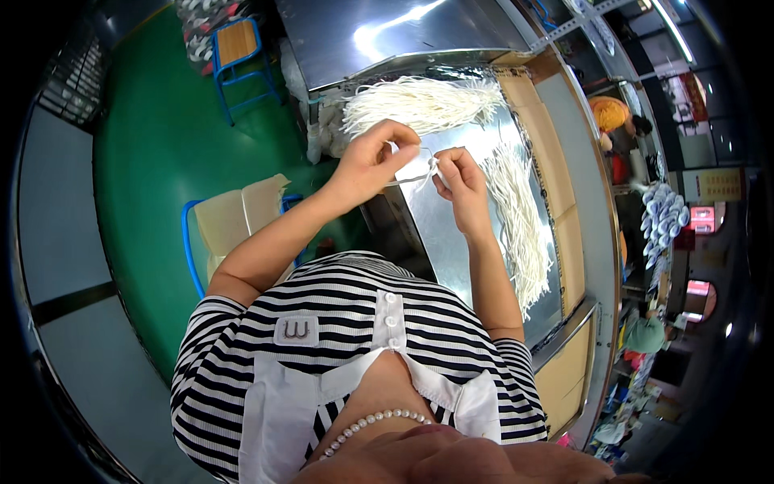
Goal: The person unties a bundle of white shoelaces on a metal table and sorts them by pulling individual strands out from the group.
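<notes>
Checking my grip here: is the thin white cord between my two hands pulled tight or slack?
Slack, it seems: the thin white cord loops between left hand and right hand.

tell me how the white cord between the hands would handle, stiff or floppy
Probably floppy: the white cord curves and droops between left hand and right hand. Likely very light, being thin. The cord heaps lie limp on the metal table.
</notes>
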A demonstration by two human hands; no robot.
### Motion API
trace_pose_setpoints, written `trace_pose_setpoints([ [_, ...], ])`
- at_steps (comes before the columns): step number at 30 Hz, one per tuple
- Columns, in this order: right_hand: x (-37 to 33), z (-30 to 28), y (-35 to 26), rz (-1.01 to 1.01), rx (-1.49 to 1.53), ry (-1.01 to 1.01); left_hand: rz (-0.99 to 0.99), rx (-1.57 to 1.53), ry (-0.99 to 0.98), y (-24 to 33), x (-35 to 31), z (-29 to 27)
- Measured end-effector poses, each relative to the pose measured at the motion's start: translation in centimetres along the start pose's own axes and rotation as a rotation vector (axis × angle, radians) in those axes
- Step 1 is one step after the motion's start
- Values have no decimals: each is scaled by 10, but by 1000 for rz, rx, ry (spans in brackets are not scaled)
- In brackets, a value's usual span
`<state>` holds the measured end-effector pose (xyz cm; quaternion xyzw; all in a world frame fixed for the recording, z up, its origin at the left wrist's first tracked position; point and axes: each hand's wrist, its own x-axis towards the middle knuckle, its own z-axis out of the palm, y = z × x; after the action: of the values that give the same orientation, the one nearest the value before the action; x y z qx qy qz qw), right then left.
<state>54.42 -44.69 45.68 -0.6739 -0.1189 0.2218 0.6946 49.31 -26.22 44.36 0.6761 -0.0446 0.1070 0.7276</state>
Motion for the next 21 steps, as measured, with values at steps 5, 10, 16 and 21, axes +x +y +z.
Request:
trace_pose_setpoints([
  [5, 14, 25, 2, -63, -142, -95, 128, 233, 28, 9, -6, -7],
  [10, 21, 35, 19, -156, -177, -174, 2, 3, -74, -10, -5, -30],
  [16, 12, 37, 24, -5, 183, -222, 115, 134, 25, -21, -12, -36],
  [21, 6, 35, 19, 19, 439, -289, 197, 269, 215, -30, -7, -37],
])
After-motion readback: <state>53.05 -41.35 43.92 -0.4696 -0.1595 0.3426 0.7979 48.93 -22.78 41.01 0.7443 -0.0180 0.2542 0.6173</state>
